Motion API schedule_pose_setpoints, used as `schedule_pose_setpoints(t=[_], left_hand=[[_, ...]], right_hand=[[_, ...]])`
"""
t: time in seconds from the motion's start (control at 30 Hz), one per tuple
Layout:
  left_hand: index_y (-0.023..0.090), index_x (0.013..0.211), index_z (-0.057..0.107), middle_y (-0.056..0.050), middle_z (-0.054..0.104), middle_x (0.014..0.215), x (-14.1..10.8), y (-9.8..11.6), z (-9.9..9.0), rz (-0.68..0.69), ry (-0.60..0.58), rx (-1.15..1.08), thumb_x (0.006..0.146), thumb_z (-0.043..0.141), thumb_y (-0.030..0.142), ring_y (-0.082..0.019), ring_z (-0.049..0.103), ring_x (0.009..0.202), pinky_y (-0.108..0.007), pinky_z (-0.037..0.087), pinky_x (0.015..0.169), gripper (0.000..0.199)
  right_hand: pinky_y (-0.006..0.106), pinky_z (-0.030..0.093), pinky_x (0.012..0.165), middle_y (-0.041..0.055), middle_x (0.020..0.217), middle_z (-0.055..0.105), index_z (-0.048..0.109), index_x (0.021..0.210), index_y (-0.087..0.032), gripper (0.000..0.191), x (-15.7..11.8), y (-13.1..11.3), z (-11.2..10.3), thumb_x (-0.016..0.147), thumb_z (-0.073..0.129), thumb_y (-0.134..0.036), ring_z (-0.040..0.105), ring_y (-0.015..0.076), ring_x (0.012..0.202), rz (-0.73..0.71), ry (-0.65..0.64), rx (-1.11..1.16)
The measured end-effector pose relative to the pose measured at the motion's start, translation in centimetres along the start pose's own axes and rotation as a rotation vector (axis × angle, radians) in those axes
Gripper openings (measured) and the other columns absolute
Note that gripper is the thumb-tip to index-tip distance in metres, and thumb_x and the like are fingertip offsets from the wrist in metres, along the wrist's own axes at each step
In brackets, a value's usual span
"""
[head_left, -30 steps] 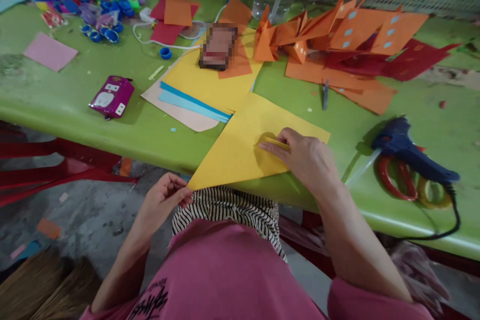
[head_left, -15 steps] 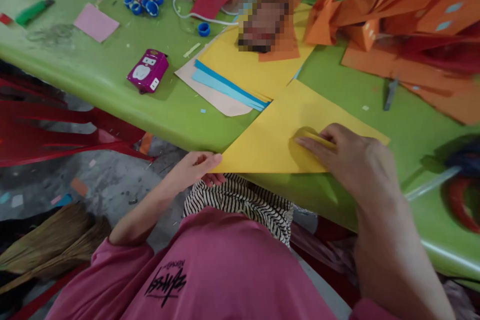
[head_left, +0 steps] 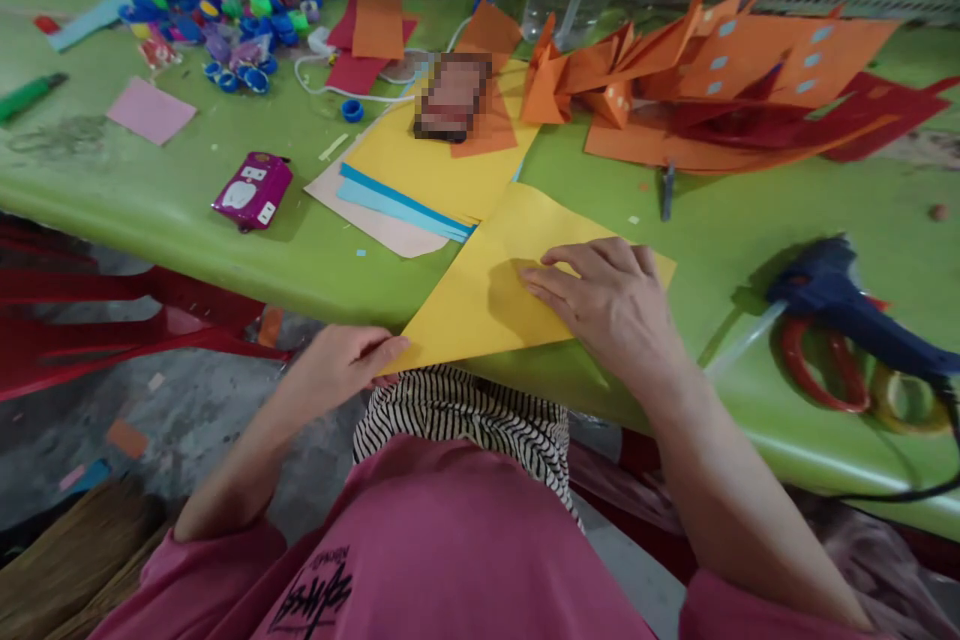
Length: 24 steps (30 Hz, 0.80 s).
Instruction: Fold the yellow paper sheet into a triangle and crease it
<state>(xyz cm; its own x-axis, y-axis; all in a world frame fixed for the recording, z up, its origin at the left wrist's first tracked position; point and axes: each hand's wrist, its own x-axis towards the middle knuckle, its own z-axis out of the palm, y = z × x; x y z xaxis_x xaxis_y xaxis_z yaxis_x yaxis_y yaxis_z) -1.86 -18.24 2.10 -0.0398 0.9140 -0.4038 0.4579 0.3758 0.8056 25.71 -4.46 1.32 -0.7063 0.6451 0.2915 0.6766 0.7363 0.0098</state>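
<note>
A large sheet of yellow paper [head_left: 480,280] lies over the table's near edge, one corner sticking out toward me. My left hand [head_left: 349,360] pinches that left corner between thumb and fingers. On the right part of the sheet rests my right hand [head_left: 611,305], its fingers bent and apart, with the fingertips on the paper. It covers some of the lower right edge. Just beyond, more yellow paper [head_left: 405,160] lies on top of blue sheets [head_left: 397,202] and a pale pink sheet [head_left: 382,230].
A blue glue gun [head_left: 840,290] lies at right over red-handled scissors [head_left: 799,370] and a tape roll [head_left: 911,400]. Orange paper shapes [head_left: 660,60], a pixelated phone [head_left: 454,98], a purple box [head_left: 253,190], blue bottle caps [head_left: 240,75] and a green cutter [head_left: 30,98] are farther back.
The view has tilted up and turned right, bringing the glue gun and scissors fully in. My right hand's fingers have spread from a pinch at the yellow paper. My left hand keeps the corner.
</note>
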Motion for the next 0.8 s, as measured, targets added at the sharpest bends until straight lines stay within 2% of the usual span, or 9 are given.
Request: schedule_pose_setpoints(t=[0.07,0.13,0.2,0.27,0.37,0.47,0.6,0.7,0.8], left_hand=[[0.022,0.08,0.075,-0.001,0.074,0.068,0.3,1.5,-1.3,0.179,0.211,0.227,0.091,0.06,0.052,-0.016,0.068,0.063,-0.023,0.053,0.061,0.035],[0.023,0.095,0.076,-0.003,0.079,0.092,1.8,3.1,-1.9,0.417,0.268,0.393,0.097,0.055,0.045,-0.018,0.073,0.087,-0.027,0.055,0.083,0.03],[0.021,0.116,0.072,-0.006,0.074,0.122,4.6,4.3,-1.6,0.664,0.092,0.519,0.102,0.047,0.036,-0.019,0.066,0.119,-0.032,0.049,0.106,0.032],[0.018,0.134,0.061,-0.009,0.055,0.15,7.5,4.8,-0.8,0.783,-0.101,0.672,0.102,0.049,0.036,-0.02,0.048,0.142,-0.037,0.036,0.12,0.039],[0.014,0.149,0.045,-0.013,0.038,0.162,10.3,4.5,0.4,0.824,-0.238,0.87,0.101,0.05,0.046,-0.023,0.032,0.152,-0.041,0.022,0.127,0.058],[0.012,0.153,0.038,-0.015,0.034,0.163,10.8,3.9,1.0,0.837,-0.214,0.958,0.103,0.041,0.052,-0.025,0.029,0.154,-0.042,0.019,0.128,0.065],[0.009,0.153,0.039,-0.016,0.035,0.163,10.4,3.9,1.3,0.836,-0.168,0.971,0.103,0.037,0.054,-0.026,0.033,0.152,-0.043,0.022,0.127,0.066],[0.011,0.153,0.038,-0.015,0.034,0.163,10.5,4.1,1.6,0.809,-0.157,0.953,0.103,0.037,0.053,-0.025,0.032,0.152,-0.042,0.021,0.127,0.065],[0.01,0.154,0.034,-0.014,0.031,0.165,10.8,4.1,1.7,0.788,-0.185,0.964,0.103,0.04,0.044,-0.024,0.027,0.154,-0.041,0.019,0.127,0.062]], right_hand=[[0.037,0.037,0.079,0.0053,0.104,0.075,0.075,0.102,-0.029,0.024,0.2,0.2,-0.1,0.101,0.051,-0.03,0.056,0.024,0.098,-0.01,-0.025,0.011],[0.037,0.037,0.078,0.0049,0.103,0.075,0.074,0.103,-0.029,0.025,0.3,0.3,-0.2,0.102,0.049,-0.031,0.056,0.0236,0.096,-0.009,-0.038,0.022],[0.037,0.037,0.078,0.0047,0.104,0.075,0.074,0.104,-0.03,0.026,0.3,0.3,-0.2,0.102,0.048,-0.032,0.056,0.023,0.095,-0.004,-0.048,0.045],[0.037,0.038,0.078,0.0045,0.104,0.075,0.074,0.104,-0.031,0.027,0.2,0.3,-0.1,0.103,0.047,-0.033,0.056,0.0223,0.093,0.005,-0.051,0.063],[0.036,0.04,0.079,0.0048,0.104,0.074,0.074,0.105,-0.031,0.029,0.1,0.3,0.2,0.103,0.046,-0.034,0.057,0.0213,0.09,0.023,-0.056,0.08],[0.036,0.041,0.08,0.0049,0.107,0.074,0.074,0.108,-0.03,0.029,0.2,0.7,0.3,0.103,0.046,-0.034,0.058,0.0212,0.091,0.038,-0.062,0.078],[0.038,0.043,0.083,0.0047,0.106,0.076,0.075,0.109,-0.031,0.028,0.6,1.0,-0.2,0.102,0.048,-0.031,0.062,0.0219,0.093,0.05,-0.073,0.027],[0.042,0.047,0.091,0.0065,0.117,0.076,0.071,0.12,-0.027,0.031,0.2,-0.6,-0.8,0.103,0.046,-0.026,0.066,0.0234,0.103,0.03,-0.017,0.034],[0.043,0.046,0.104,0.01,0.135,0.068,0.06,0.137,-0.018,0.038,-1.3,-3.7,-0.9,0.102,0.049,-0.03,0.064,0.0235,0.121,-0.123,0.059,0.111]])
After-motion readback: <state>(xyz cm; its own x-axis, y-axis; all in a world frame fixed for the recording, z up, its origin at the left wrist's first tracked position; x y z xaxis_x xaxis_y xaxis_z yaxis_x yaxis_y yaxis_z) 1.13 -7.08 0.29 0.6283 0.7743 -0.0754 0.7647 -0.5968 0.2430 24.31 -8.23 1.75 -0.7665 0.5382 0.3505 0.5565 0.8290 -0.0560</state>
